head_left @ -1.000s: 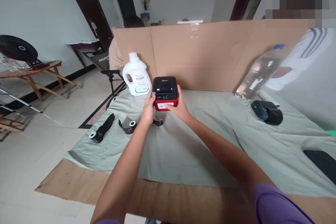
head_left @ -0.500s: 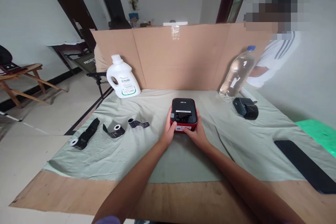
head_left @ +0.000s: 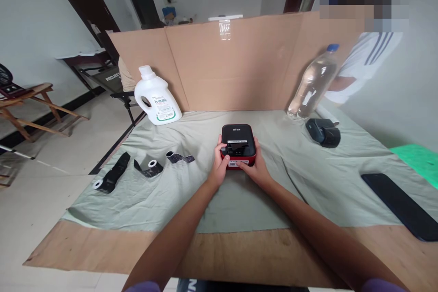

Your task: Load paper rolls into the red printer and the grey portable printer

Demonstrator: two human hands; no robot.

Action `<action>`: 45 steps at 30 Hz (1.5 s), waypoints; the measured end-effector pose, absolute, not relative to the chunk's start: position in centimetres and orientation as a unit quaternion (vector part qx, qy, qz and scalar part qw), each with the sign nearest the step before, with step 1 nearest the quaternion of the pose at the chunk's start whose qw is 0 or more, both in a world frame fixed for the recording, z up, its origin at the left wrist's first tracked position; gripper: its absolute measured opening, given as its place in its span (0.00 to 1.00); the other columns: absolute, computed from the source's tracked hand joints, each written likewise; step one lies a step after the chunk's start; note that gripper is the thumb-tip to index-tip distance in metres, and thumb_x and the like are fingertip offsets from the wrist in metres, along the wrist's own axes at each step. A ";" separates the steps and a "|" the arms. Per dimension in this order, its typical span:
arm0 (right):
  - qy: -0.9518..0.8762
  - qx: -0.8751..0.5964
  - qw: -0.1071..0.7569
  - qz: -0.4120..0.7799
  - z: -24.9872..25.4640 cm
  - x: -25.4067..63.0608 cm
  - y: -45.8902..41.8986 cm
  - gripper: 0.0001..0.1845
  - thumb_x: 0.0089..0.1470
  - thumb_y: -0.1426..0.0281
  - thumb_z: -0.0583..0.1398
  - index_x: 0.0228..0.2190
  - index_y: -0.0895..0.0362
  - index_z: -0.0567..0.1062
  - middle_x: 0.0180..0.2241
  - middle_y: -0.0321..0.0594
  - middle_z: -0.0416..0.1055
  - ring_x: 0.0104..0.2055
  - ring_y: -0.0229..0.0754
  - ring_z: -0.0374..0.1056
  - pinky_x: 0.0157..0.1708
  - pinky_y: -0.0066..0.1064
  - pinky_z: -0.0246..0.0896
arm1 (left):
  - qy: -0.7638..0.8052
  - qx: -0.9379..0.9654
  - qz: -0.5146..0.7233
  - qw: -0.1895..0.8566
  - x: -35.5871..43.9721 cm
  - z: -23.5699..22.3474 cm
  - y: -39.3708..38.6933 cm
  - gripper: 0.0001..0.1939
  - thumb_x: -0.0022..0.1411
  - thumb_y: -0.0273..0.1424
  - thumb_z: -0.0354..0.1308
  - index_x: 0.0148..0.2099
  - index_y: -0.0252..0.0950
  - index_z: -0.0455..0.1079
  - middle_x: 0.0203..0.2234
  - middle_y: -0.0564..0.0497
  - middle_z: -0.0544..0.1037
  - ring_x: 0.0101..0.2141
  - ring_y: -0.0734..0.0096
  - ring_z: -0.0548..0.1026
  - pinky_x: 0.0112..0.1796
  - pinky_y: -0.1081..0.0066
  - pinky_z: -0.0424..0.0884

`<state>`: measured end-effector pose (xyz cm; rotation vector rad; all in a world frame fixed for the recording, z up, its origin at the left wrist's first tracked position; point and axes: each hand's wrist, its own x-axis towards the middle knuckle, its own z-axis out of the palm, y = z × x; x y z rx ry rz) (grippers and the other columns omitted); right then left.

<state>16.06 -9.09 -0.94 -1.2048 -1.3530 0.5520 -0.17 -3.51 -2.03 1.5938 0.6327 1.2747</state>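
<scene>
A cloth-covered table (head_left: 171,200), cardboard screen behind. Mid-cloth sits the small red-and-black printer (head_left: 238,143) — left hand (head_left: 219,166) curled on its left side, thumb on top; right hand (head_left: 256,171) cupping its front right corner. Best to brace it evenly — press lightly.

Only "PROJE…" shows on the folding chair's back (head_left: 111,77); print on the white jug's label (head_left: 162,106) is too small to read.
</scene>
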 end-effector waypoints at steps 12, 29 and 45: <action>-0.585 -0.522 0.578 0.224 -0.9 15.9 -9.5 0.59 0.50 0.59 0.70 0.71 0.53 0.43 0.71 0.51 0.49 0.72 0.56 0.50 0.70 0.55 0.47 | 0.256 0.647 0.520 0.495 -0.4 -2.0 -3.5 0.19 0.69 0.44 0.51 0.57 0.43 0.59 0.73 0.46 0.46 0.72 0.58 0.45 0.69 0.55 0.47; -0.590 -0.532 0.570 0.211 -1.3 16.0 -9.5 0.59 0.50 0.59 0.70 0.71 0.52 0.42 0.69 0.51 0.53 0.70 0.55 0.53 0.69 0.54 0.49 | 0.254 0.651 0.514 0.498 -0.4 -2.0 -3.5 0.18 0.70 0.46 0.52 0.55 0.43 0.59 0.74 0.46 0.42 0.72 0.59 0.42 0.70 0.54 0.44; -0.593 -0.543 0.575 0.152 -1.1 16.2 -9.9 0.51 0.53 0.57 0.67 0.69 0.54 0.49 0.69 0.51 0.51 0.72 0.56 0.48 0.71 0.54 0.44 | 0.237 0.625 0.544 0.507 -0.5 -1.3 -3.9 0.20 0.70 0.46 0.53 0.58 0.42 0.59 0.73 0.43 0.49 0.72 0.58 0.47 0.68 0.55 0.49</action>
